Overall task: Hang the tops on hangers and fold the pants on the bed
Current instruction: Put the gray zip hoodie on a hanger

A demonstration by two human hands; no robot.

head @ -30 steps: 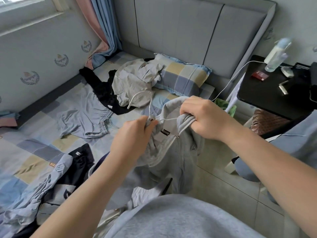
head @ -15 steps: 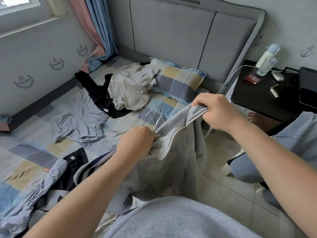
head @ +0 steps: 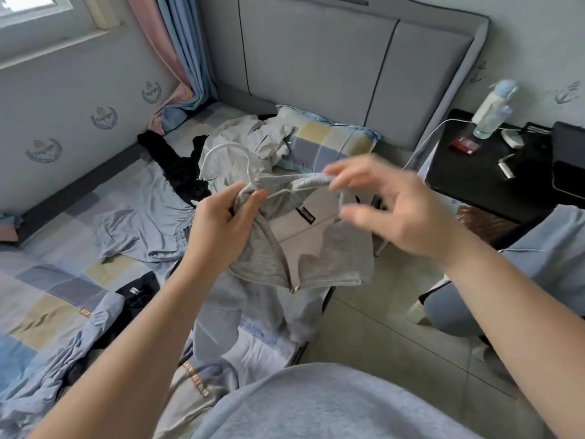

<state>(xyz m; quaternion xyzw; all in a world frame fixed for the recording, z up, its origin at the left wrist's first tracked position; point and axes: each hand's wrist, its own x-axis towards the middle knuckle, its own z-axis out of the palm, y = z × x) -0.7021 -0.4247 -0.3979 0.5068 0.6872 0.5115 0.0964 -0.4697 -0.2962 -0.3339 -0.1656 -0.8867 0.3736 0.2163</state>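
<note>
A grey zip-up top (head: 285, 248) hangs in front of me over the bed's edge, its collar spread on a white hanger (head: 221, 153) whose hook curves up behind. My left hand (head: 221, 223) grips the top's left shoulder together with the hanger. My right hand (head: 389, 204) is blurred, fingers spread, its fingertips at the right end of the collar; it holds nothing firmly. More clothes lie on the bed (head: 63, 280): blue-grey shorts (head: 142, 226), a black garment (head: 180, 172), a beige top (head: 240, 144), and a dark and blue pile (head: 95, 318) near me.
A checked pillow (head: 326, 141) leans on the grey headboard (head: 348, 64). To the right stands a black nightstand (head: 481, 182) with a bottle (head: 490, 112), a red box and a white cable. Tiled floor (head: 395, 327) lies between bed and a blue garment (head: 544, 245).
My right hand has let go of the collar and opened, moving right. The top now hangs spread on the hanger, held higher by my left hand.
</note>
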